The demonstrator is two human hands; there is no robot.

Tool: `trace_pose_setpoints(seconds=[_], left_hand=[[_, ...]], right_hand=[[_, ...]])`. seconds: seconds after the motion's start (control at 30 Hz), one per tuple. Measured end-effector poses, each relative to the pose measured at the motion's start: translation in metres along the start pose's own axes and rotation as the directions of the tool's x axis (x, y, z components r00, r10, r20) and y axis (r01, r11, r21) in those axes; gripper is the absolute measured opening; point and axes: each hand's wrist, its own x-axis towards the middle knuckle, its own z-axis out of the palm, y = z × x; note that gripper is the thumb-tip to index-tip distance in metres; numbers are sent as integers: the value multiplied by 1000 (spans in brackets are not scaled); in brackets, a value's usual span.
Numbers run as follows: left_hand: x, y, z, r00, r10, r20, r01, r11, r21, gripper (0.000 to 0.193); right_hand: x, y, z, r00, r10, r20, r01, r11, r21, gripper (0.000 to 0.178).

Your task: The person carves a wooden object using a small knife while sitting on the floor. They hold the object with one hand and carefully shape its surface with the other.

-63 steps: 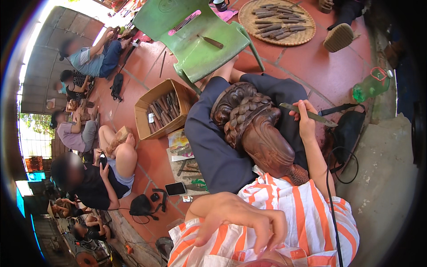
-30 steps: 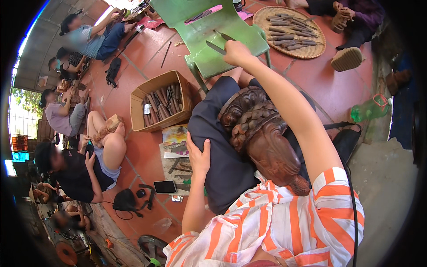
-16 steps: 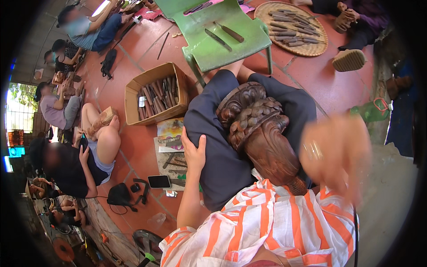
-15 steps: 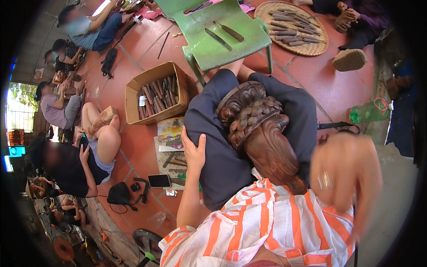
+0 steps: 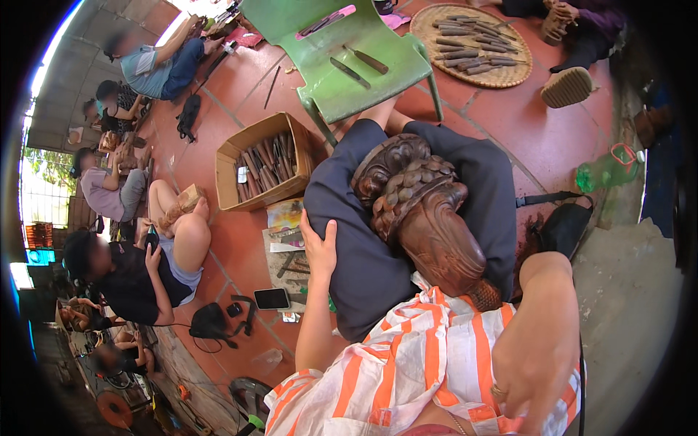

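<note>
Compared with the view of half a second ago, the right hand (image 5: 534, 381) is lower and closer to the body, now in front of the striped shirt (image 5: 407, 370) at the bottom right, and it is less blurred. Its fingers hang down, loosely curled, with a ring on one of them; it grips nothing that I can see. The left hand (image 5: 320, 251) is at the same place as before: it lies flat and open on the left thigh, on the dark trousers (image 5: 363, 240), and holds nothing.

A dark wood carving (image 5: 422, 211) rests on the lap between the two thighs. Its long axis runs from the knees toward the body, a little slanted to the right; the scrolled end points to the green chair (image 5: 349, 65) and the smooth, rounded end comes near the shirt. The carving lies to the right of the left hand and up-left of the right hand. The left hand is nearer to it, just beside its middle part but not touching it. The right hand is apart from it.

Two chisels (image 5: 356, 65) lie on the chair seat, beyond the knees. A cardboard box (image 5: 262, 163) with many tools stands on the red tiled floor at the left of the knees, and a round woven tray (image 5: 472, 43) with more tools lies further away. Other people sit on the floor at the left.
</note>
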Motion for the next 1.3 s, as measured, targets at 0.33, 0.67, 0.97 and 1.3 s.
trace_pose_setpoints(seconds=[0.33, 0.67, 0.97, 1.3], left_hand=[[11, 50, 2, 903, 429, -22, -402, 863, 306, 55], [106, 68, 77, 899, 294, 323, -302, 953, -26, 39], [107, 61, 81, 900, 263, 348, -265, 963, -43, 39], [101, 40, 69, 954, 100, 283, -106, 994, 6, 44]], right_hand=[[-80, 22, 74, 60, 396, -916, -912, 394, 110, 32], [-89, 71, 163, -618, 467, -632, -714, 2, 700, 69], [-88, 61, 148, -606, 407, -683, -764, -58, 643, 60], [-128, 14, 114, -606, 181, -775, -769, 118, 628, 56]])
